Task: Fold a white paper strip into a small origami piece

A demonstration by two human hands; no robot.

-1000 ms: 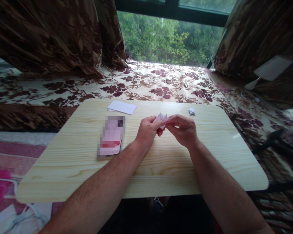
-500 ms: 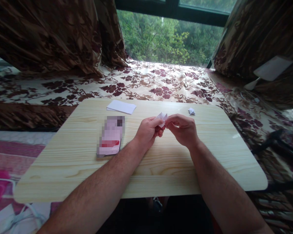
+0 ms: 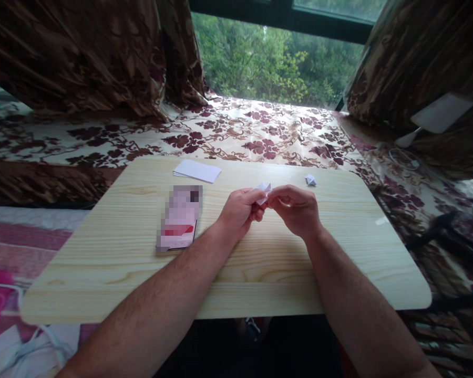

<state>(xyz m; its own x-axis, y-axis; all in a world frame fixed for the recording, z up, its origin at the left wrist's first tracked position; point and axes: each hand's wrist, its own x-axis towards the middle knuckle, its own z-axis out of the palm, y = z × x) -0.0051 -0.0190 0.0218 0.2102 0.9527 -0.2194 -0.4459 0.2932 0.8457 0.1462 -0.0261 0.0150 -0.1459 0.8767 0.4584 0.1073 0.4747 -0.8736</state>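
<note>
Both my hands meet above the middle of a light wooden table. My left hand and my right hand pinch a small folded piece of white paper between their fingertips. Most of the paper is hidden by my fingers; only a pointed white part shows above them. A second small folded white paper shape lies on the table beyond my right hand. A small stack of white paper sheets rests at the table's far left edge.
A phone lies flat on the table left of my left hand. Floral fabric covers the ledge behind the table, under a window with patterned curtains on both sides. Pink cloth and a white cable lie at the lower left.
My fingers have shifted slightly on the folded paper, and less of it shows above them. The hands stay in the same place over the table.
</note>
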